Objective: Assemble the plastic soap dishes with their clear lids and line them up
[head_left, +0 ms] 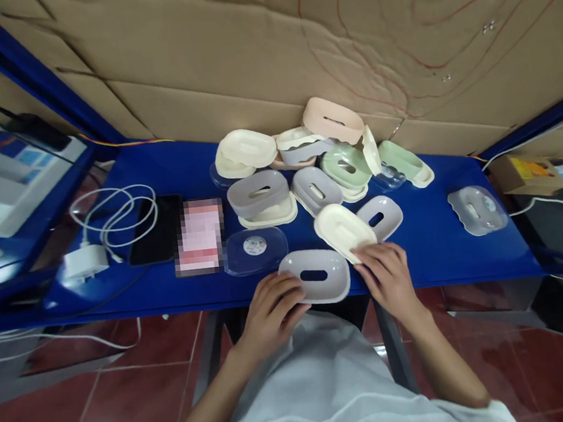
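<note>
Tan cardboard [224, 49] stands along the far side of a blue table [431, 249], whose far middle bears a pile of dishes and lids [304, 180] (cream, peach, green and lilac). Both arms enter from the near side: the left forearm [206, 403] slants far and rightward, the right forearm [445, 361] far and leftward. The left hand [272, 311] grips a lilac dish [336, 282], fingers curled over its left end and thumb toward the near side. The right hand [392, 281] has its fingers loosely bent, the tips touching the near end of a cream tray [341, 227]; whether it grasps the tray cannot be told. The tray lies just far and right of the dish, beside a slotted lilac insert [391, 215]. The dish's near rim reaches the table's near edge; to its left, close by, lies a clear lid [266, 258]. On the far side, the pile limits room; rightward, blue surface extends from the right hand to a transparent case [484, 216]. Smallest is the round white sticker [255, 244] on the clear lid.
</note>
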Motion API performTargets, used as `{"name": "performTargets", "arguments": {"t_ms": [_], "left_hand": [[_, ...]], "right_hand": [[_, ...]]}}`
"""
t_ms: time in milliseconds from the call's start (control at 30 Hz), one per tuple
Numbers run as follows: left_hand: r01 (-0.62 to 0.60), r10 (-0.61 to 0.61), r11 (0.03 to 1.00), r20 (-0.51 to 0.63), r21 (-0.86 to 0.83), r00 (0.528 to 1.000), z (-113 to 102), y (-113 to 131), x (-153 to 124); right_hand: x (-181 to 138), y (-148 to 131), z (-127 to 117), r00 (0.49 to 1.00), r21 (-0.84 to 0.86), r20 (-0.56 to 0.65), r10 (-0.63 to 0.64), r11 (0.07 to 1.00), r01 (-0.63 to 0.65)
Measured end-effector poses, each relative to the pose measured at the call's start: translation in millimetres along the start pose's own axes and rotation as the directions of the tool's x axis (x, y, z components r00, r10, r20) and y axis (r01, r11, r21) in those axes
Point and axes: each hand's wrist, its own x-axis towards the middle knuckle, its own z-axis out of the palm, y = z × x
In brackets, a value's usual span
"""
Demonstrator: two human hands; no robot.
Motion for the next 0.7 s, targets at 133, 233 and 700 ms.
{"name": "performTargets", "arguments": {"t_ms": [133, 233, 700], "left_hand": [[-0.034, 0.027, 0.995, 0.073, 0.097, 0.997, 3.8, 2.7, 1.6], [-0.018, 0.009, 0.992, 0.075, 0.125, 0.997, 6.1, 7.2, 7.0], [0.04, -0.032, 0.982, -0.05, 0.184, 0.998, 26.7, 14.7, 77.8]], "right_hand": [[-40.0, 0.1, -4.5, 0.994, -0.069, 0.077, 0.078, 0.995, -0.073], [-51.7, 9.0, -13.5, 0.989, -0.08, 0.125, 0.079, 0.994, -0.07], [-59.3, -1.0, -1.9, 0.991, 0.089, 0.13, 0.029, 0.995, -0.041]]}}
